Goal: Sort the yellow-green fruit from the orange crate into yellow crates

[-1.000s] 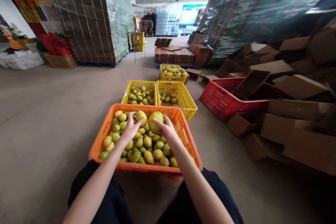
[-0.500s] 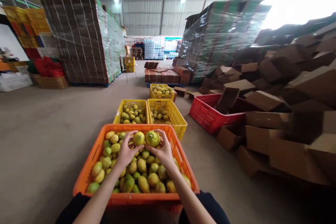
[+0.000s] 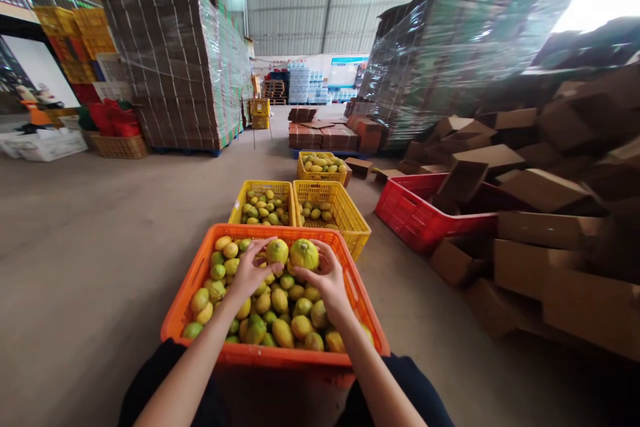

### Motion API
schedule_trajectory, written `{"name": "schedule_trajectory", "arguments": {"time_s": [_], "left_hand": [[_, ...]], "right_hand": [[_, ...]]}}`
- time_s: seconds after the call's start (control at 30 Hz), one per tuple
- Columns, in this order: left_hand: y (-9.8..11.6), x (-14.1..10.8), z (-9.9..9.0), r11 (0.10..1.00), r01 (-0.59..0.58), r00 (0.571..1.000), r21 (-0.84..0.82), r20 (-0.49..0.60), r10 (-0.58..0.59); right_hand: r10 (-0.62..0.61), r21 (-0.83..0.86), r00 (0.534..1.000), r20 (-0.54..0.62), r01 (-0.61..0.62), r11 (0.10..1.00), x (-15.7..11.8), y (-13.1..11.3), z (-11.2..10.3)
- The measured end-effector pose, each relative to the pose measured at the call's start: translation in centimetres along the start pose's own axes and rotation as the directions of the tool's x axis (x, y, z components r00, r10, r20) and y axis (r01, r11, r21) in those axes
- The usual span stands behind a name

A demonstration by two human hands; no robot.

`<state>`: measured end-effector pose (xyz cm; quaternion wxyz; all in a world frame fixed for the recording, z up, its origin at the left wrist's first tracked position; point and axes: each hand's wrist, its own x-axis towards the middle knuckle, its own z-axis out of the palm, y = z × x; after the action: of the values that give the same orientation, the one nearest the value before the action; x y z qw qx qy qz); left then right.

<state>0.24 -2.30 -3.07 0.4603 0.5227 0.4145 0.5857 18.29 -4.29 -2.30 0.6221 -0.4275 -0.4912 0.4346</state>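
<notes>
An orange crate [image 3: 175,310] full of yellow-green fruits [image 3: 283,332] stands in front of me. Above its far half, my left hand [image 3: 251,271] is closed on a yellow-green fruit [image 3: 277,251], thumb below and fingers behind. Just to the right, my right hand [image 3: 327,275] grips a slightly larger, ribbed green-yellow fruit [image 3: 304,255]. The two held fruits are side by side with a small gap between them. Both show a stem end toward me.
Two yellow crates [image 3: 357,230] with fruits stand behind the orange one, and a third yellow crate [image 3: 323,175] is farther back. At the right are a red crate [image 3: 415,220] and heaped cardboard boxes [image 3: 543,260]. Wrapped pallet stacks [image 3: 170,67] rise behind.
The whole view has shifted, so the crates and hands appear farther right and slightly higher. The held fruits are a little farther apart from each other. Both hands keep their hold.
</notes>
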Motion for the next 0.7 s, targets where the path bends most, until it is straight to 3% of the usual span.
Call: {"name": "schedule_trajectory", "arguments": {"time_s": [0.13, 0.27, 0.47, 0.63, 0.7], "left_hand": [[0.7, -0.1, 0.0, 0.949, 0.174, 0.983, -0.263, -0.009, -0.182], [0.8, -0.3, 0.0, 0.865, 0.238, 0.963, -0.441, -0.007, -0.269], [0.0, -0.1, 0.5, 0.839, 0.253, 0.951, -0.483, -0.034, -0.306], [-0.2, -0.1, 1.3, 0.855, 0.239, 0.941, -0.460, -0.107, -0.320], [0.0, -0.2, 1.6, 0.868, 0.246, 0.946, -0.432, -0.089, -0.312]], "right_hand": [[0.147, 0.196, 0.988, 0.044, -0.152, 0.969, -0.2, -0.8, -0.2], [0.262, 0.303, 0.964, 0.044, -0.263, 0.916, -0.3, -1.2, -0.2], [0.281, 0.223, 0.959, 0.030, -0.281, 0.934, -0.4, -1.0, 0.0], [0.298, 0.208, 0.951, 0.078, -0.307, 0.929, -0.5, -0.4, 0.3], [0.299, 0.217, 0.951, 0.079, -0.309, 0.926, -0.5, 0.0, 0.4]]}}
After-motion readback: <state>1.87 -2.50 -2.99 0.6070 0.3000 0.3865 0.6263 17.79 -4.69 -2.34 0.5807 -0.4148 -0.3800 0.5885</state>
